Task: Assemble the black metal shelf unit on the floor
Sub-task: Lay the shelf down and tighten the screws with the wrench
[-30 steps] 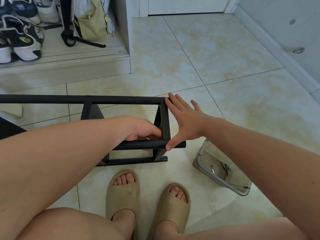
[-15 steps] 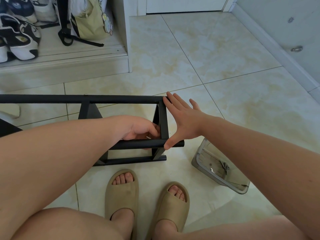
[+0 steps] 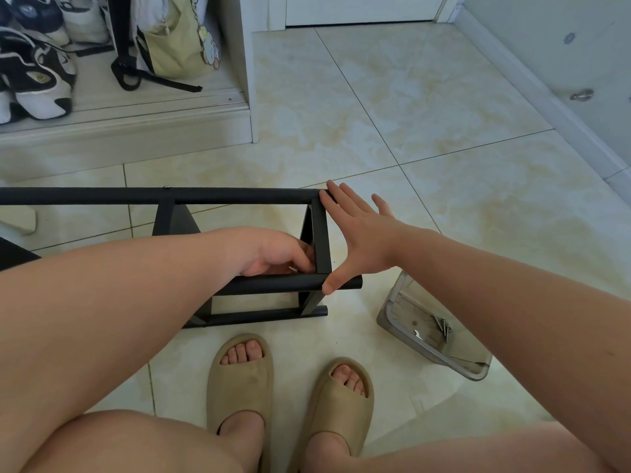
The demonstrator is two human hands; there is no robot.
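Note:
The black metal shelf frame [image 3: 239, 196] lies on its side on the tiled floor, its long tubes running left out of view. My right hand [image 3: 358, 233] lies flat against the frame's end crossbar [image 3: 322, 233], fingers straight, thumb pressing on the near round tube [image 3: 273, 285]. My left hand [image 3: 273, 254] reaches inside the frame just behind that near tube, fingers curled around something small and light-coloured at the corner; what it is cannot be made out.
A clear plastic tray [image 3: 403, 332] with several dark screws [image 3: 442, 326] lies tilted on the floor to the right. My feet in beige slides [image 3: 239, 380] stand just below the frame. A low white shoe shelf [image 3: 129, 121] with sneakers and a bag is at the back left.
Both hands stay on the frame in nearly the same places; only the view has shifted slightly.

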